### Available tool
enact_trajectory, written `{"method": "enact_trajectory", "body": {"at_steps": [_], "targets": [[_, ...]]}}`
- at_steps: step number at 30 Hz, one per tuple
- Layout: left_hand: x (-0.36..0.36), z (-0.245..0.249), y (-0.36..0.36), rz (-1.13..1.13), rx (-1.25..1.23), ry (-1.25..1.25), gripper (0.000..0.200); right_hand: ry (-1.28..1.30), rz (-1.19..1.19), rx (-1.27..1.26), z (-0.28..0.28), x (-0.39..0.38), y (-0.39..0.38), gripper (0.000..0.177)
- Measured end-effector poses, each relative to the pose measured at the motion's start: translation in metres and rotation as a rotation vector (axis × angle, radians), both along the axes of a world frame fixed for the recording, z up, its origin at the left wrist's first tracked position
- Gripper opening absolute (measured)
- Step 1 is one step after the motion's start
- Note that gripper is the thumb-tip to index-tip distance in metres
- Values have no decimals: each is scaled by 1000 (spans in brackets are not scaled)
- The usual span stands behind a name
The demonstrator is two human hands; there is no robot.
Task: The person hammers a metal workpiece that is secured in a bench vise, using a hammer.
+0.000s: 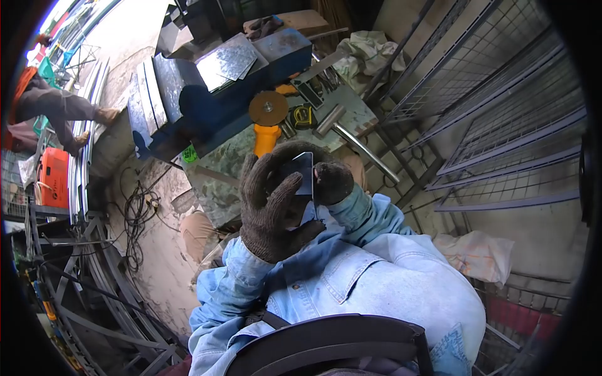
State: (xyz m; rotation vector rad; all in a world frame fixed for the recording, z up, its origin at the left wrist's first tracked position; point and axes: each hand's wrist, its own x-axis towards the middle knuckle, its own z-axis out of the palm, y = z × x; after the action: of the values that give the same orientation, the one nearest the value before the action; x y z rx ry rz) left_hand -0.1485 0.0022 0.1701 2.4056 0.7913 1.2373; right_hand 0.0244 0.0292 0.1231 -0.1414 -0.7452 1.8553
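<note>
A thin rectangular metal piece [305, 175] with a shiny flat face stands upright between my two hands, in front of my chest. My left hand [271, 213], in a dark knitted glove, has its fingers curved round the left side of the piece. My right hand [332, 182], gloved too, is closed on its right edge. Just beyond them on the worktable [219, 178] lie an orange angle grinder [266, 139] with a brown disc, a yellow and black tape measure [301, 116] and a steel hammer [364, 147].
A blue metal block [213, 106] carries sheet metal plates [227, 61] behind the table. Wire mesh frames [501, 150] lean at the right. Another person [53, 103] is at the far left, near an orange machine [54, 177]. Black cables [139, 216] lie on the floor.
</note>
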Motion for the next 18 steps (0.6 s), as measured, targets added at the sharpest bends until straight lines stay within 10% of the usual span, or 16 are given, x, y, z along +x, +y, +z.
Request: {"method": "enact_trajectory", "body": {"at_steps": [8,13,15,18], "targets": [[7,-1,-4,133,-109,30,100,73,-54,-54,9,-6,-4,72],[19,-2,-6,148,-147,88,115,-268,-333,341,11,16,-3,58],[29,-18,-6,-479,-857,-632,104,-365,-407,443,23,25,-4,61],[27,-30,2,-606,-840,-551,108,-503,-465,596,32,34,-11,69]]}}
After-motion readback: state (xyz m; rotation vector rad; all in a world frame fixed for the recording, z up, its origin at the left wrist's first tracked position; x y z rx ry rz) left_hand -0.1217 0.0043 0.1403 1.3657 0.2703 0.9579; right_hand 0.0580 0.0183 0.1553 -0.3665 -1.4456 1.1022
